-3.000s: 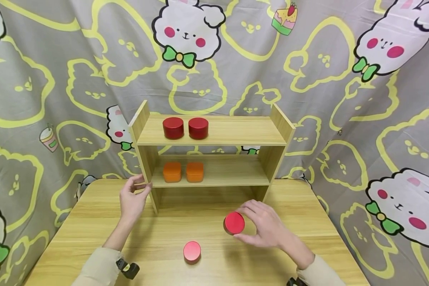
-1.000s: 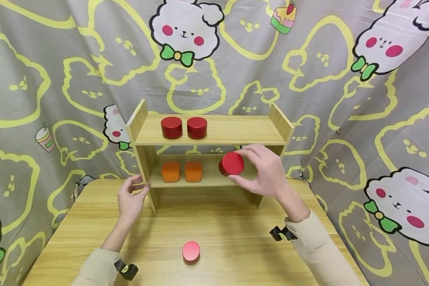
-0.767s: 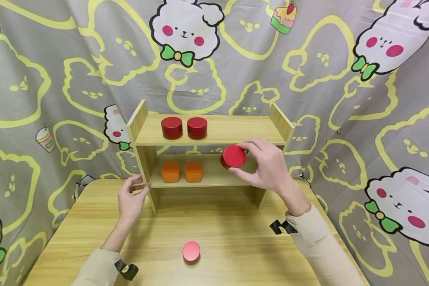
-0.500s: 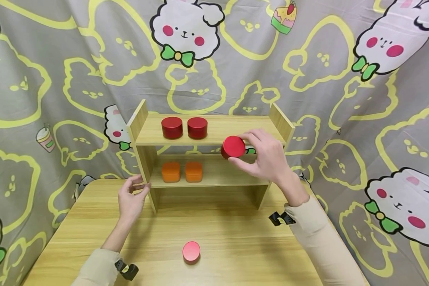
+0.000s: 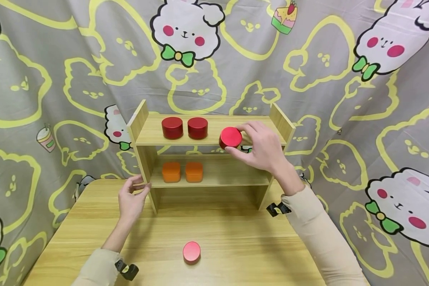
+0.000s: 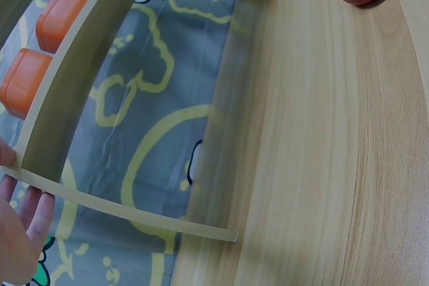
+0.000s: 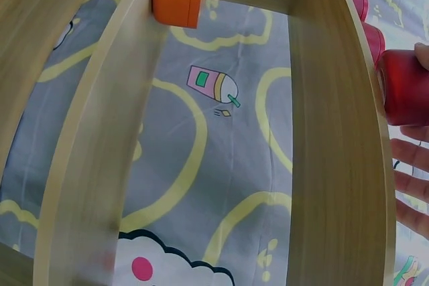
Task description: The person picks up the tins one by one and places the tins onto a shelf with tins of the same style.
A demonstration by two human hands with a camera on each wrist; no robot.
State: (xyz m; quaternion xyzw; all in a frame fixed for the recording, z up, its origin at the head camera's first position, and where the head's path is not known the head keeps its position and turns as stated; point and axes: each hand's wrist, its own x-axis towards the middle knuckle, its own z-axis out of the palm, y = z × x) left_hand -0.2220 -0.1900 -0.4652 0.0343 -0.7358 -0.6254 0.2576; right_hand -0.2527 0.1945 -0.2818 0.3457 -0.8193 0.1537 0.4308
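Note:
My right hand (image 5: 262, 149) pinches a round red tin (image 5: 230, 138) between thumb and fingers, at the front edge of the top board of a wooden shelf (image 5: 153, 143). In the right wrist view this held tin (image 7: 405, 88) is close to the board's edge, with the other fingers spread below it. Two matching red tins, a left one (image 5: 172, 128) and a right one (image 5: 198, 128), stand on that board. My left hand (image 5: 131, 200) grips the shelf's left side panel; the left wrist view shows thumb and fingers (image 6: 41, 216) on either side of it.
On the middle board sit two orange boxes, one left (image 5: 171, 172), one right (image 5: 194, 172). Another red tin (image 5: 191, 252) stands on the wooden table (image 5: 236, 262) in front of the shelf. A patterned curtain (image 5: 307, 91) hangs behind and at the sides.
My right hand has carried the red tin from low over the table up past the middle board to the top board's edge. My left hand keeps its grip on the side panel.

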